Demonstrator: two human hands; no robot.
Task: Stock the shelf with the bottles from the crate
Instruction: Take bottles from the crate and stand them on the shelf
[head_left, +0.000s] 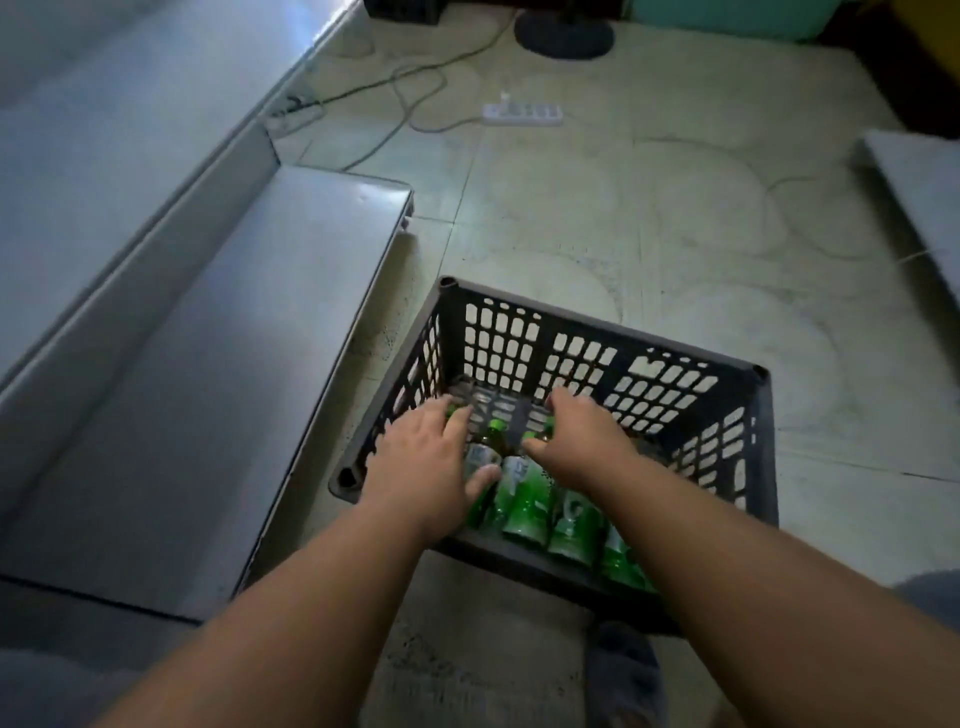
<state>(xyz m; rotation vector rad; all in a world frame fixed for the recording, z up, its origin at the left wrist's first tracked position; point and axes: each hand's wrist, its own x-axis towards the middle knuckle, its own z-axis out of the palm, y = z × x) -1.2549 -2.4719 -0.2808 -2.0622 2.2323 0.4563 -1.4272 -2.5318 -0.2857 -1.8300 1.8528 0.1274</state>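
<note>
Floor-level crate lower centre: both hands reaching in, left hand and right hand fingers spreading over green bottles, nothing clamped — grip bodies, lifting straight toward shelf at left.

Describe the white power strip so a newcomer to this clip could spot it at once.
Start at the dark slatted crate holding green bottles on the pale floor. Look beyond it, toward the top of the view: the power strip lies flat there, the only white bar-shaped object, with grey cables looping to its left.
</note>
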